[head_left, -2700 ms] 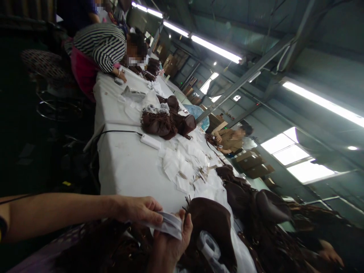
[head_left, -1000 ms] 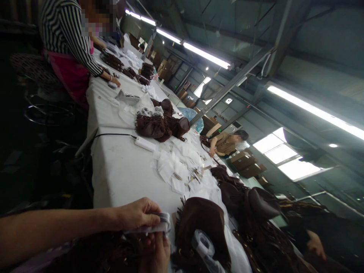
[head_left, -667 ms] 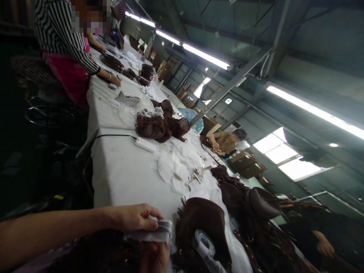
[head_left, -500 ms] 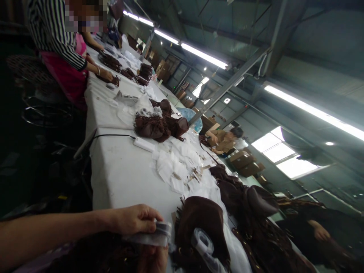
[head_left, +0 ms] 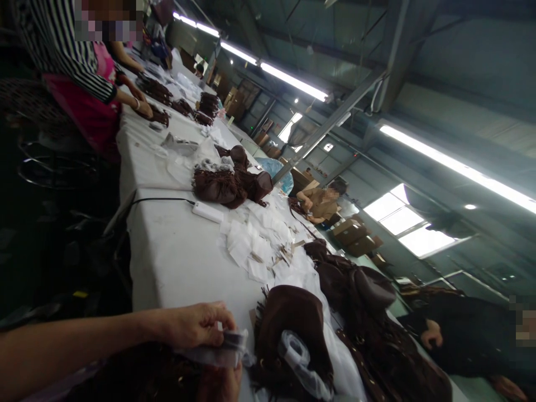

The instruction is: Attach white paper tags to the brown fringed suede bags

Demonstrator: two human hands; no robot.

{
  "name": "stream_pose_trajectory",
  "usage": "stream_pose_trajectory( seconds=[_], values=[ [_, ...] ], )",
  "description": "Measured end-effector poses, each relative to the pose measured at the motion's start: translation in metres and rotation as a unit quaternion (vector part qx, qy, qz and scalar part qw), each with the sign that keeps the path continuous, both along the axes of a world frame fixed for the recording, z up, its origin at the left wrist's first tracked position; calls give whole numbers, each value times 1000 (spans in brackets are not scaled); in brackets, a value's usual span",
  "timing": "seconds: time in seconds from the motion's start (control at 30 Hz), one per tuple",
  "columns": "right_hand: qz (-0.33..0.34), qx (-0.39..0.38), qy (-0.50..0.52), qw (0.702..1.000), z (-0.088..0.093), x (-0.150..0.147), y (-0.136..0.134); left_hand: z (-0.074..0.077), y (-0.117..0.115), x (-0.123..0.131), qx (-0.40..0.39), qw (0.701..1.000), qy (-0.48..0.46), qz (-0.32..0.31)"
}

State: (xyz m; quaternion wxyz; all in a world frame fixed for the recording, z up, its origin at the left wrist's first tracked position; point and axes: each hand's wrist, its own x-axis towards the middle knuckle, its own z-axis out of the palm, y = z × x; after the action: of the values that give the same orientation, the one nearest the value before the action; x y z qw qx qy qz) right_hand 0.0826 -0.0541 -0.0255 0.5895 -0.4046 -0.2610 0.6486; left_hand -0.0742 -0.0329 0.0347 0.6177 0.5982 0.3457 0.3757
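Observation:
My left hand [head_left: 199,325] reaches in from the left, its thumb and fingers pinched on the edge of a clear plastic wrapping [head_left: 218,355] with a dark band along its top. Under it my right hand [head_left: 228,384] shows only in part, its fingers closed against the lower side of the same plastic. Dark brown leather [head_left: 138,374] lies below my hands, mostly in shadow. Just right of them, a brown fringed leather bag [head_left: 299,312] rests on the white-covered table [head_left: 167,262], with a coiled strip of clear plastic [head_left: 296,349] on it.
More brown bags [head_left: 355,290] are heaped along the right side. White paper slips [head_left: 255,240] lie scattered mid-table near a white power strip [head_left: 208,212]. A co-worker in striped sleeves [head_left: 90,72] handles brown pieces at the far left; another person's hand [head_left: 431,334] is at right.
The view has shifted slightly, so the scene sits a little further left. My hands keep their grip on the plastic, whose top edge looks more crumpled. The dark-clothed person at right shows more.

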Motion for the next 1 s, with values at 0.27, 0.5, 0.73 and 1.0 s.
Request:
stream_pose_trajectory(
  seconds=[0.27,0.5,0.73,1.0],
  values=[
    [24,-4,-8,1000,13,-4,5,10,-1,5,126,987,67,73],
    [-51,-6,-20,998,2,0,3,5,4,10,71,991,41,105],
    [-74,37,-179,980,13,2,-1,4,9,14,45,988,51,137],
    [-105,80,-278,952,10,-2,-3,6,-1,25,84,977,122,151]
  ],
)
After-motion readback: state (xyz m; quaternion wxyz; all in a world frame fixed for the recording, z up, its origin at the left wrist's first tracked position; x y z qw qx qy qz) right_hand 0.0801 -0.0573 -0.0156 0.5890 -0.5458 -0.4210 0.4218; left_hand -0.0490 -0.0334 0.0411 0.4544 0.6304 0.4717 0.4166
